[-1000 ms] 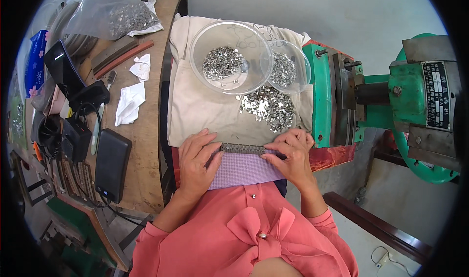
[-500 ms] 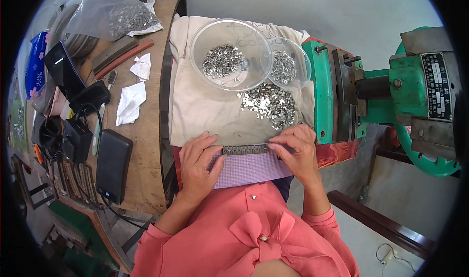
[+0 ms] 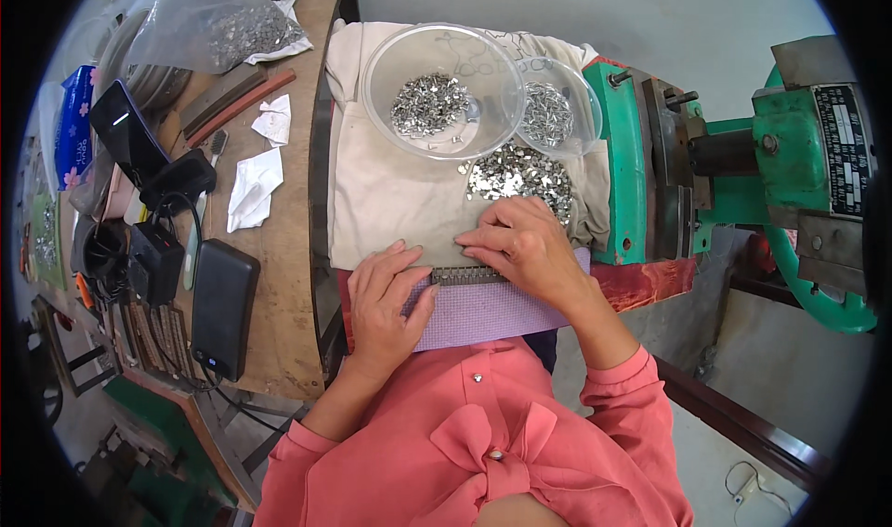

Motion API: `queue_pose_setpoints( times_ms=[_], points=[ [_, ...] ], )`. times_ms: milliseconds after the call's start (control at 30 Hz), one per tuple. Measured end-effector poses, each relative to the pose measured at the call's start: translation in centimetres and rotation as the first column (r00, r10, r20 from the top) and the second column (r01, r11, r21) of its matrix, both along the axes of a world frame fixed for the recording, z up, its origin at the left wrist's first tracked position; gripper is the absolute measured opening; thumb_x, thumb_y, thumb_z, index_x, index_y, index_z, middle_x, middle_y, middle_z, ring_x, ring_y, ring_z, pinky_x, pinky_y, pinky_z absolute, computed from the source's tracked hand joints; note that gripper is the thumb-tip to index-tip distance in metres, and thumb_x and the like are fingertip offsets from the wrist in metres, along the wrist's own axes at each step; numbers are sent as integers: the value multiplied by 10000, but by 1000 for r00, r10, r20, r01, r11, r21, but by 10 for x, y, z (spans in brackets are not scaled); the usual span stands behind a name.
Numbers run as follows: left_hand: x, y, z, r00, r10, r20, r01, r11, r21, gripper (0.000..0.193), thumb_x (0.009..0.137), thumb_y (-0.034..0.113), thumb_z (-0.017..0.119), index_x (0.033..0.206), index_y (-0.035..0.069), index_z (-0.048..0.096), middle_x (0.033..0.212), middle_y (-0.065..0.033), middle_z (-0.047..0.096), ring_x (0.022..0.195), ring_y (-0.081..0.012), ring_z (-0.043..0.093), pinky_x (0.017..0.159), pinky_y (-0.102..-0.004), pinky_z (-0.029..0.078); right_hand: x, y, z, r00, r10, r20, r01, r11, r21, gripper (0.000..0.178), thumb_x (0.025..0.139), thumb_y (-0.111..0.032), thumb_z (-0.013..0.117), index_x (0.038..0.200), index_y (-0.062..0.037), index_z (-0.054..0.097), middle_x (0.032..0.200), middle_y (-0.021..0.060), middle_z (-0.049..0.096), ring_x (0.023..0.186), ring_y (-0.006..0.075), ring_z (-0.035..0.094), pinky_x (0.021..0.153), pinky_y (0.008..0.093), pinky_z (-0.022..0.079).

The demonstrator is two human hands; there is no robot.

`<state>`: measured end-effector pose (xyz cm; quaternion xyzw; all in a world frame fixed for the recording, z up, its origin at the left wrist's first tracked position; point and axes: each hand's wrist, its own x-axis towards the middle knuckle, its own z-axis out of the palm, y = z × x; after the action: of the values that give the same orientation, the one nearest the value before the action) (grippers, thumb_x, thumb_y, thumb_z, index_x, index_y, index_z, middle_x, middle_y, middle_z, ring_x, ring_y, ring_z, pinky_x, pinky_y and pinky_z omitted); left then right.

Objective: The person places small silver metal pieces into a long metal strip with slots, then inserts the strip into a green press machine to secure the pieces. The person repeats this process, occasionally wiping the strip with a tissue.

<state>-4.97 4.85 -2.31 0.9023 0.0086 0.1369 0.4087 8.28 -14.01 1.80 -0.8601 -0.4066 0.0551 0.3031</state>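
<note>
A narrow dark metal bar with a row of small slots or teeth (image 3: 457,275) lies along the far edge of a purple woven mat (image 3: 492,315) in front of me. My left hand (image 3: 383,296) steadies the bar's left end between thumb and forefinger. My right hand (image 3: 522,246) reaches over the bar's right part and hides it. Its thumb and forefinger are pinched together just above the beige cloth (image 3: 390,206); whatever is between them is too small to make out. Beyond this hand lies a loose pile of shiny small metal pieces (image 3: 525,181).
A large clear plastic tub (image 3: 372,109) and a smaller one (image 3: 595,123), both holding small metal parts, stand at the back. To the right is a green machine (image 3: 624,169). A wooden table (image 3: 279,313) at left carries a black power bank (image 3: 225,309), a phone and white tissues.
My right hand has left the bar's right end and moved left and away from me, fingers now pinched over the cloth. My left hand stays at the left end. The view has shifted slightly.
</note>
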Motion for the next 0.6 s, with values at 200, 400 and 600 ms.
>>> queue_pose_setpoints(
  times_ms=[200, 400, 600],
  points=[
    [0, 0, -1, 1000, -5, -8, 5, 1000, 4, 265, 758, 90, 780, 1009, 67, 697, 1221, -81, 666, 1224, -319, 588, 1043, -449, 386, 1, 0, 0, 999, 33, -7, -33, 999, -15, 113, 762, -150, 796, 860, -123, 747, 838, 18, 611, 840, 228, 614, 782, 369, 449],
    [0, 0, 0, 1000, 0, -14, 0, 1000, 14, 280, 742, 84, 786, 1007, 75, 696, 1208, -80, 671, 1209, -326, 598, 1031, -445, 401, 0, 2, 2, 993, 26, -114, -19, 998, 60, 106, 782, -142, 786, 871, -108, 739, 830, 30, 610, 840, 249, 612, 786, 380, 451],
    [1, 0, 0, 1000, -7, -18, 7, 1000, 18, 285, 740, 81, 787, 1011, 75, 698, 1206, -83, 670, 1205, -327, 599, 1026, -443, 404, -2, 8, 6, 947, 2, -320, 25, 997, 79, 113, 796, -163, 791, 878, -99, 748, 837, 39, 622, 858, 254, 607, 805, 385, 442]
  ],
)
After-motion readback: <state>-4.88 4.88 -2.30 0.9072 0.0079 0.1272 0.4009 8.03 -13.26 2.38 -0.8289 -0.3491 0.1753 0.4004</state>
